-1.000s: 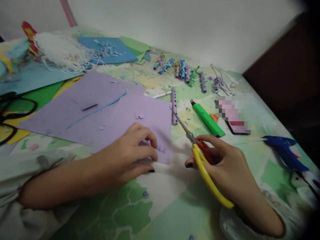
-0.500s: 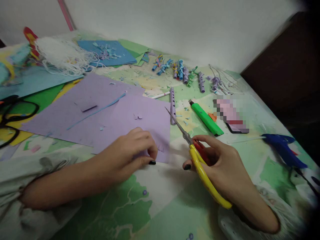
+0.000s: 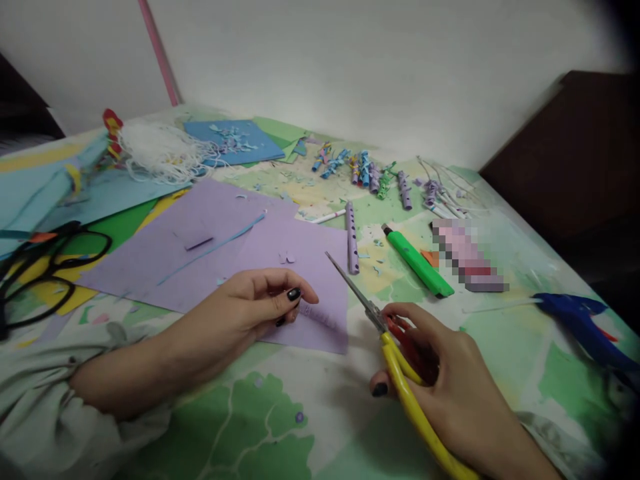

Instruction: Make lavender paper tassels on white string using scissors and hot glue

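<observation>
My right hand (image 3: 445, 373) holds scissors (image 3: 400, 360) with one yellow and one red handle, their blades closed and pointing up and left. My left hand (image 3: 260, 303) is over the near part of a purple sheet (image 3: 320, 260), thumb and fingers pinched together; what they hold, if anything, is hidden. Fine cut strips show at the sheet beside my fingertips. Beyond the scissor tips lies a purple paper tube with holes (image 3: 353, 237). A thin blue strip (image 3: 215, 247) lies across the purple paper at the left.
Black-handled scissors (image 3: 55, 267) are at the left. White string (image 3: 155, 150) and blue paper (image 3: 250, 150) lie at the back, near several small paper rolls (image 3: 364, 170). On the right are a green cutter (image 3: 417, 260), a pixelated pink item (image 3: 470, 257) and a blue glue gun (image 3: 575, 320).
The view has tilted up. My left hand has lifted off the paper, its thumb now pressed to the fingers. My right hand still holds the scissors.
</observation>
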A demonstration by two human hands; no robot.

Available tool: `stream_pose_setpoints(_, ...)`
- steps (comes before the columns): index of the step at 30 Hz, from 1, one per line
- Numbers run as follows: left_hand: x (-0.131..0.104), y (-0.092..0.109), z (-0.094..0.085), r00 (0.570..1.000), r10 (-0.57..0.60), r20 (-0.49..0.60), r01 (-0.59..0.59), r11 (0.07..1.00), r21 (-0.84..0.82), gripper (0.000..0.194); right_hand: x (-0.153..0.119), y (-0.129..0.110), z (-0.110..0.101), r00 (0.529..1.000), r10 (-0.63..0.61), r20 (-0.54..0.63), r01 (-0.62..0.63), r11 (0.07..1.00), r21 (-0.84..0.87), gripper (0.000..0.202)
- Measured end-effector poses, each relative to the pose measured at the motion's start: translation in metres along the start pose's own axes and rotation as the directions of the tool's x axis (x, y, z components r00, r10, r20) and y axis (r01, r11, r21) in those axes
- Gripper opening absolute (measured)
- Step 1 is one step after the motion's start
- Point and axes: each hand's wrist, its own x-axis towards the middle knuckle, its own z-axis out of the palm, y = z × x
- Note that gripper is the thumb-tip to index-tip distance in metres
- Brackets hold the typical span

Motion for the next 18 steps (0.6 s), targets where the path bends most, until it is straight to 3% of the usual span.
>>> stream_pose_setpoints(9,0.0049,-0.001,-0.0017,0.991,-0.005,-0.135,-0.022,0.979,-0.201,0.008,-0.0013,-0.0013,0.0025,0.999,-0.04,0.006,0.04,0.999,-0.012,0.038)
stream_pose_setpoints(18,0.0043,0.0032,-0.0005,0.984,0.015,-0.179,-0.077,0.936,-0.343,0.01,-0.0007,-0.002,0.0038,0.987,-0.163,0.013,0.163,0.984,-0.076,0.03)
